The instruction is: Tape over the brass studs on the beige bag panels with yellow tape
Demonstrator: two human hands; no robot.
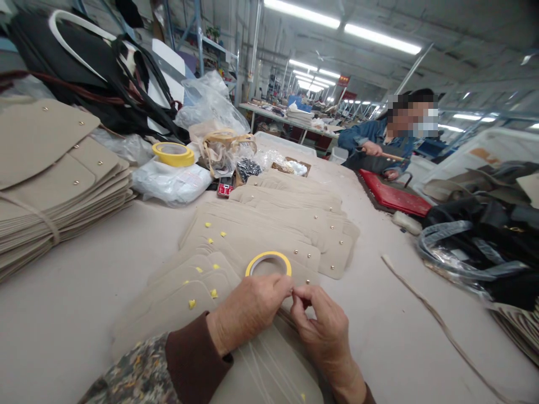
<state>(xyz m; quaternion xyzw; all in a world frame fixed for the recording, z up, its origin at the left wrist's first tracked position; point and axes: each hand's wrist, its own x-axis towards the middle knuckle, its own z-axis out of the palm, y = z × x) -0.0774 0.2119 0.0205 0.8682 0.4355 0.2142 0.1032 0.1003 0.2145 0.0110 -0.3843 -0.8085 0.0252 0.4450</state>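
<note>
In the lower centre, your left hand (252, 303) is curled on the tape roll (269, 256); your right hand (324, 322) pinches closed, holding what I cannot tell.

Grips: two, left grip (255, 303) and right grip (320, 320). Yellow tape rolls: two, near roll (268, 255) at the left grip, far roll (174, 160) beyond, leftward. Loose strap (426, 303): one, right of the right grip.

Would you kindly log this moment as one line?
Left hand: at yellow tape roll; right hand: pinching, beside left; beige panels: beneath both.
</note>
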